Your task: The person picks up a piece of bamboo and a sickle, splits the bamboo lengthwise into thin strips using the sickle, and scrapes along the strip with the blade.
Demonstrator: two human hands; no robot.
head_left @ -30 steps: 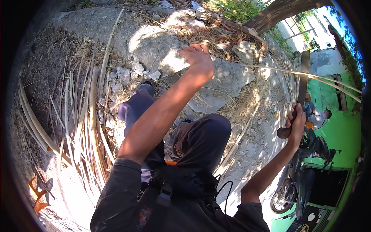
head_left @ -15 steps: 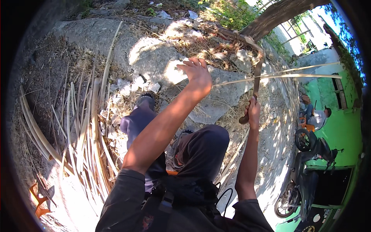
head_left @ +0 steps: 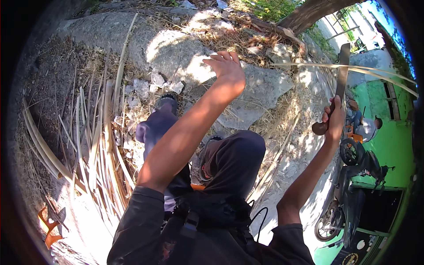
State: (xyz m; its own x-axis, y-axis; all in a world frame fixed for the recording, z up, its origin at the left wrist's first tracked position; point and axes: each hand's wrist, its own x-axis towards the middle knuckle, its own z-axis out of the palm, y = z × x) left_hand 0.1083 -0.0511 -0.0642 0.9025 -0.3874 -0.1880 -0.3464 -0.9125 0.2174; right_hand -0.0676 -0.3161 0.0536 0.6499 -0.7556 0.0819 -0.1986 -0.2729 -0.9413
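My right hand (head_left: 335,115) is closed around the dark handle of a machete (head_left: 342,73), with its blade pointing up and away. Pale split strips, perhaps bamboo or cane (head_left: 309,65), cross the blade and reach out toward the right. Their near end shows a gap from my left hand (head_left: 226,70). That hand is raised over a grey rock, fingers extended and apart, with nothing visible in them; its palm side is hidden.
Many long pale strips (head_left: 108,145) lie in a heap at left. A large rock (head_left: 176,53) spreads ahead, below a leaning trunk (head_left: 313,15). Motorcycles (head_left: 349,207) and a seated person (head_left: 367,129) are at right by a green wall (head_left: 373,97).
My right hand and the machete have swung to the right. The pale strips have shifted right, away from my left hand, which has barely moved.
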